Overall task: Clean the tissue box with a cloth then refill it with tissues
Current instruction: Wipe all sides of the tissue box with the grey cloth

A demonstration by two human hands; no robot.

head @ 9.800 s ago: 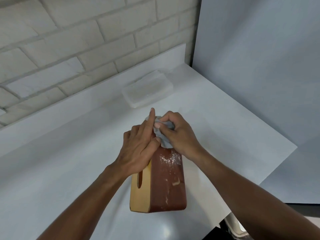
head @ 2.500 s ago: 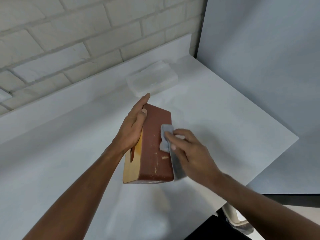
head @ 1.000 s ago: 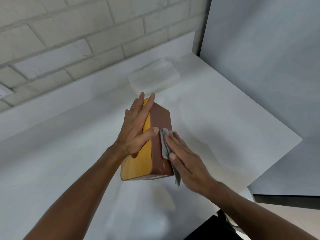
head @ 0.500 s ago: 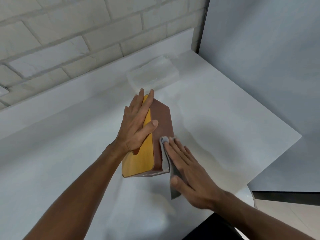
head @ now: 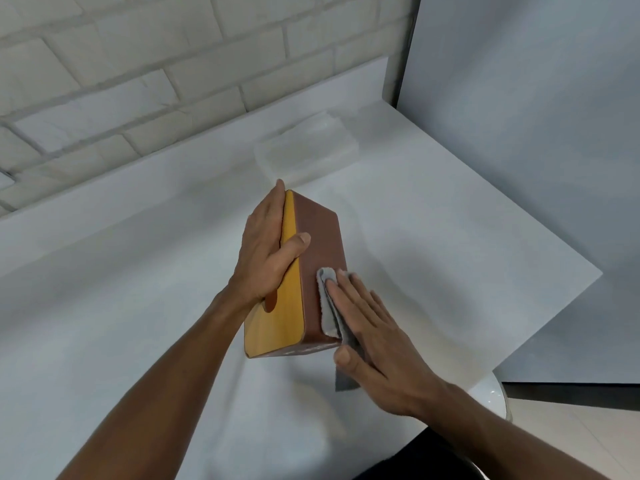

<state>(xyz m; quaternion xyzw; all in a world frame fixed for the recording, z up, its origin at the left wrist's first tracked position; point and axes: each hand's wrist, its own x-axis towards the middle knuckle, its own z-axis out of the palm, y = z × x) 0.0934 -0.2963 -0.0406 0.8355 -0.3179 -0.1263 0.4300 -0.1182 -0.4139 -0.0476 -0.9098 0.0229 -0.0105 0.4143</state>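
Two bare hands work on a tissue box (head: 320, 244) standing on edge on the white surface (head: 450, 237). The left hand (head: 266, 251) grips it, fingers along the yellow face and thumb hooked over the brown side. The right hand (head: 367, 327) presses a grey cloth (head: 329, 306) there with straight, flat fingers. A tissue pack (head: 304, 150) waits near the wall. Even pressure, long strokes and a firmly braced box should wipe best.

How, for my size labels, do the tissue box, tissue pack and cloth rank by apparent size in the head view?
1. tissue box
2. tissue pack, though farther away, so this order is unsure
3. cloth, partly hidden under the right hand
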